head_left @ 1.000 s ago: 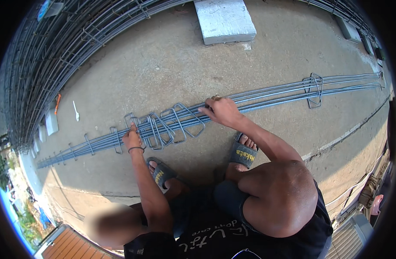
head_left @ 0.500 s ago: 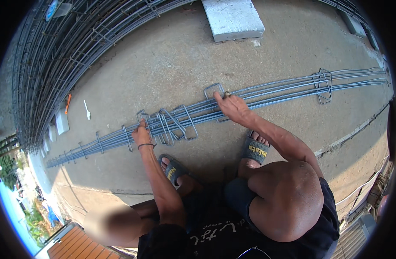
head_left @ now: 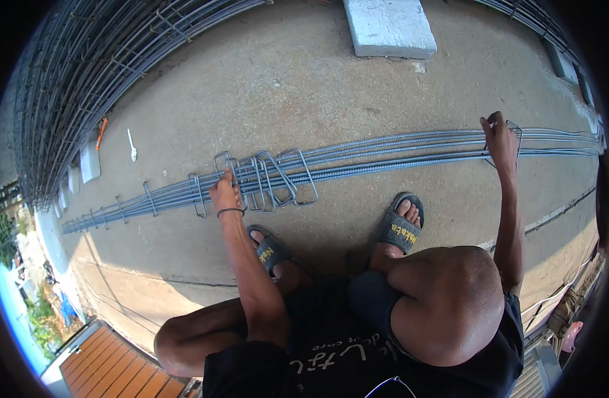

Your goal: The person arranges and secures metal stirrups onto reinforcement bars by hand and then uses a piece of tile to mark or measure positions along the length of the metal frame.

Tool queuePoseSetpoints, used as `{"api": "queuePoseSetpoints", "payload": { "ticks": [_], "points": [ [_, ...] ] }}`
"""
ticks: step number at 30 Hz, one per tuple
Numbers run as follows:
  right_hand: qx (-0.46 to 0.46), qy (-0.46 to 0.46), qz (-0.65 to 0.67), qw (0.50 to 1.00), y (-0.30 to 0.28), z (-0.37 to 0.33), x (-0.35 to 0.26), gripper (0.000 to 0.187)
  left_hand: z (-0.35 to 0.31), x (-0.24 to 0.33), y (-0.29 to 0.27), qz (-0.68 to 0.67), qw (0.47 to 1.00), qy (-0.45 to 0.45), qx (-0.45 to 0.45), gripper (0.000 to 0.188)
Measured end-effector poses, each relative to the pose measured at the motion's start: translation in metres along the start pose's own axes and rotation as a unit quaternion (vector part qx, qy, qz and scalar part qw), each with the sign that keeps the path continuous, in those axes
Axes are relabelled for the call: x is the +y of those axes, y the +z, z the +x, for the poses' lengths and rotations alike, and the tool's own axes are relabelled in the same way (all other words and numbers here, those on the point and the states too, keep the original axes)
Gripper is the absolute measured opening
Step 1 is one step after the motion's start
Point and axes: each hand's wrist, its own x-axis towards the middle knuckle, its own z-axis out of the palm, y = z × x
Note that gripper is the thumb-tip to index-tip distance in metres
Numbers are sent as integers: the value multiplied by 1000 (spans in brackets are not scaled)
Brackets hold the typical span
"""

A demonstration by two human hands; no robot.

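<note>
A bundle of long ribbed steel bars (head_left: 371,153) lies across the concrete in front of my feet. Wire stirrups ring it: a cluster of bent rectangular stirrups (head_left: 278,179) sits left of centre, and others are spaced along the left end. My left hand (head_left: 226,194) is closed at the cluster's left side, its fingers around a stirrup (head_left: 220,158) whose loop stands up beside them. Far to the right, my right hand (head_left: 501,142) reaches over the bars with bent fingers pinched at a stirrup (head_left: 519,136); the hand partly hides that stirrup.
Stacked rebar cages (head_left: 78,86) fill the upper left. A pale block (head_left: 390,30) lies beyond the bars. On the concrete at left are a white spoon (head_left: 132,147) and an orange thin tool (head_left: 102,132). My sandalled feet (head_left: 402,229) are close to the bars.
My right hand has gone far right along the bars, and the stirrup it was at mid-bundle no longer stands there. My left hand stays at the cluster. The view has shifted slightly.
</note>
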Motion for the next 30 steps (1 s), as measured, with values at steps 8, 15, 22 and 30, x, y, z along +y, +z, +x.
{"api": "queuePoseSetpoints", "payload": {
  "ticks": [8,15,22,30],
  "points": [
    [-177,-336,116,918,141,-108,-272,34,-5,6,14,-9,999,-9,-30,28],
    [-115,-358,92,922,148,-113,-257,14,1,9,2,33,998,10,-55,30],
    [-36,-191,-50,980,90,-42,-36,14,6,8,-4,37,998,-16,-40,30],
    [290,27,-245,924,-25,-1,226,38,-2,7,6,30,997,-18,-75,28]
  ]
}}
